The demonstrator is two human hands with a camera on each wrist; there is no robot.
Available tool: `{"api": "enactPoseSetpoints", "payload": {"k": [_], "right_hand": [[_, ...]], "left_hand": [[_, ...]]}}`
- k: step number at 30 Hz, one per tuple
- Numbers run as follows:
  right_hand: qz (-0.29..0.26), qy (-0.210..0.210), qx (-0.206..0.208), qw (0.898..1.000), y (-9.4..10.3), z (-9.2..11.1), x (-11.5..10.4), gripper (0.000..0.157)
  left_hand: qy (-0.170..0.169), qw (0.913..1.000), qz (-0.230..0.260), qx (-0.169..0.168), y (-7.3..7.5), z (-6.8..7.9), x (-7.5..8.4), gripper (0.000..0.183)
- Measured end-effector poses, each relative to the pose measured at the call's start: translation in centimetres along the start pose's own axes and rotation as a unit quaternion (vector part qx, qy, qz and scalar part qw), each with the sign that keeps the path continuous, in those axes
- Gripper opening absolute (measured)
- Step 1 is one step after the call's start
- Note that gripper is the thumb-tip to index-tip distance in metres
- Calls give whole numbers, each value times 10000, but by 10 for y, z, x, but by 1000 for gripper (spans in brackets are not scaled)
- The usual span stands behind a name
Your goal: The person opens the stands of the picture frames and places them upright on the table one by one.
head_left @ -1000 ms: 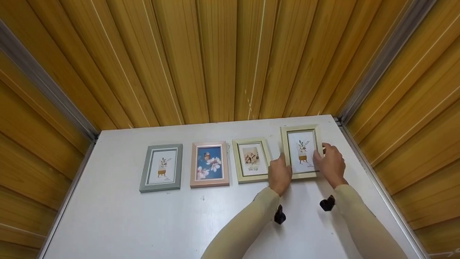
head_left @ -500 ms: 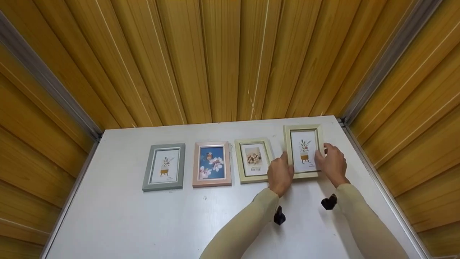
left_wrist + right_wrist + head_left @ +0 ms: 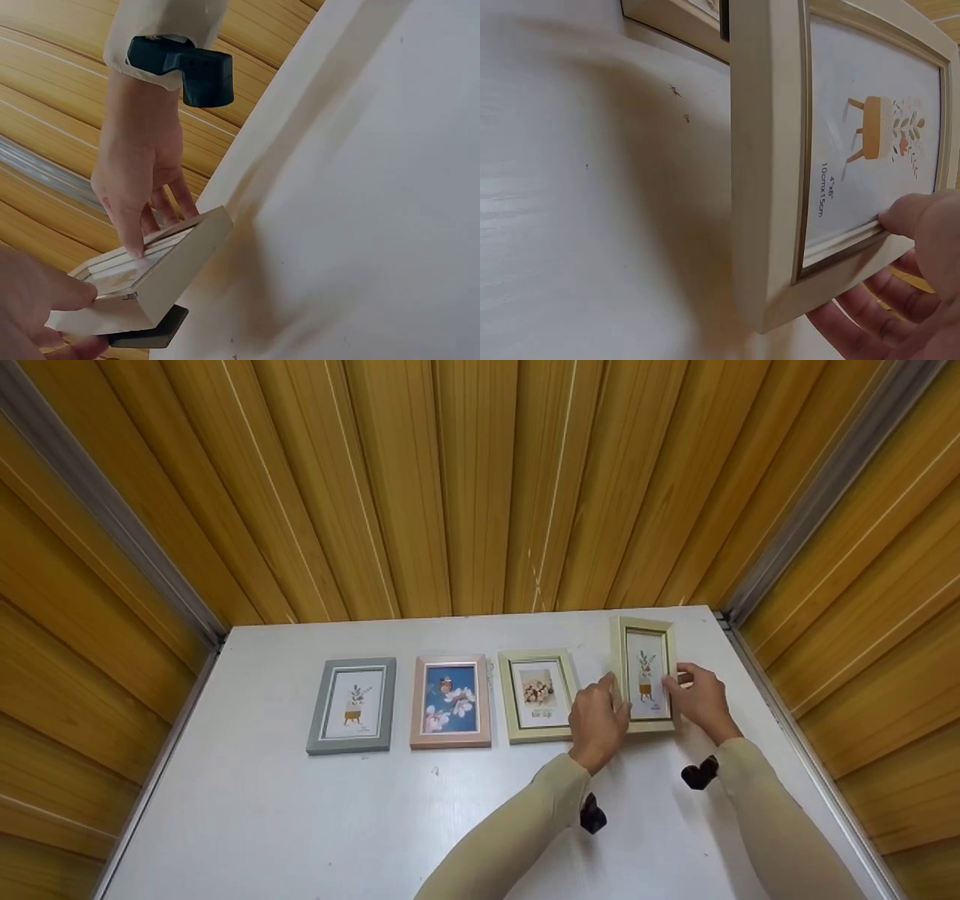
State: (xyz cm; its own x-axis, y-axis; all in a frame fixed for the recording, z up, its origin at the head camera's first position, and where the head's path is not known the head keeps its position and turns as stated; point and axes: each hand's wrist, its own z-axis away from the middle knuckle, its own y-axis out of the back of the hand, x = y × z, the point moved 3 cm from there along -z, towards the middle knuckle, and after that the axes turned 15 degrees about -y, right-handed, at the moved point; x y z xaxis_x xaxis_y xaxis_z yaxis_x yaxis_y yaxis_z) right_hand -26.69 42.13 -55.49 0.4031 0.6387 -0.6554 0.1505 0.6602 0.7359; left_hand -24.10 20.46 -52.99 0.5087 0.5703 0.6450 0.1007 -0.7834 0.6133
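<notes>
A pale yellow-green picture frame with a potted-plant print is held upright between both hands, in front of the white board. My left hand grips its left side near the lower corner, thumb on the front. On the opposite side my right hand pinches the edge, with its thumb on the front and fingers behind. In the right wrist view the frame stands angled off the board, casting a shadow on it. A dark flap sticks out behind the frame in the left wrist view.
Left of the held frame, a row on the white board has a pale green frame with a bouquet print, a pink frame and a grey-green frame. Wood-patterned panels surround the board.
The held frame has turned and looks narrower, its left side face showing more. Both hands have stayed on it. The whole head view has shifted slightly, moving everything rightward.
</notes>
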Motion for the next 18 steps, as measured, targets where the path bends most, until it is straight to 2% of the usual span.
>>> {"api": "enactPoseSetpoints", "payload": {"k": [5,9,15,18], "right_hand": [[-198,139,-478,9986,-3,-5,8,51],[-373,92,-797,9961,-6,-6,10,50],[-465,131,-943,9944,-8,-7,11,53],[-471,162,-945,9943,-8,-7,10,52]], "left_hand": [[-158,9997,-153,-78,1,2,11,43],[-295,9993,-152,-166,0,4,17,37],[-399,9990,-129,-165,4,5,20,36],[-256,9996,65,-124,6,4,20,43]]}}
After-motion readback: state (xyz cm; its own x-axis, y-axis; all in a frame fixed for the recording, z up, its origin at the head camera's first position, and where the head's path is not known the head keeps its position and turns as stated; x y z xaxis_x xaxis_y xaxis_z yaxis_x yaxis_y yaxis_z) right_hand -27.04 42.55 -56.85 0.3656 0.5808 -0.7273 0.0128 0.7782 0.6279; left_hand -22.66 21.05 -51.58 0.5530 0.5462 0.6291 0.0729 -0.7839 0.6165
